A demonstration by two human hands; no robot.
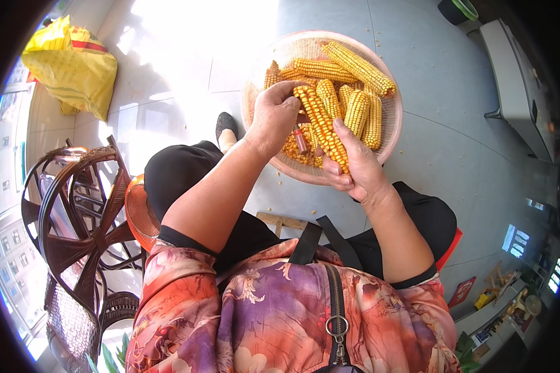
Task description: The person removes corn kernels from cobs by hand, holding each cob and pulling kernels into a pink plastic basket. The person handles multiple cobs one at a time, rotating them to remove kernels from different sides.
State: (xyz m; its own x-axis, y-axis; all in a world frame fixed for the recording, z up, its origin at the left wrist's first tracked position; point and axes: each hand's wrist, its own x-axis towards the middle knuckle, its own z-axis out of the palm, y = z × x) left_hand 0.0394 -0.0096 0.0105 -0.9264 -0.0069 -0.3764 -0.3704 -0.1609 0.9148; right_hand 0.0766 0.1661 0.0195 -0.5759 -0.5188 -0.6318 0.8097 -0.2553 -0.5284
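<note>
My right hand [357, 161] is closed round the lower end of a dried corn cob [322, 123], which slants across the near part of a round woven basket [392, 126]. At the cob's upper end is my left hand [277, 109], thumb and fingers bent against it; whether they grip it or something else, I cannot tell. Some kernel rows on this cob look gapped. Several more whole cobs [359, 70] lie in the basket. Loose kernels [296, 151] cover its near left part, with a small red-handled tool [301, 141] on them, its far end hidden.
Stray kernels dot the tiled floor [429, 154]. A yellow plastic sack [81, 74] stands at the far left. Dark rattan chairs [98, 238] and an orange plastic basket [142, 210] are at my left. A wooden stool part [282, 220] shows between my knees; a white cabinet [513, 88] stands right.
</note>
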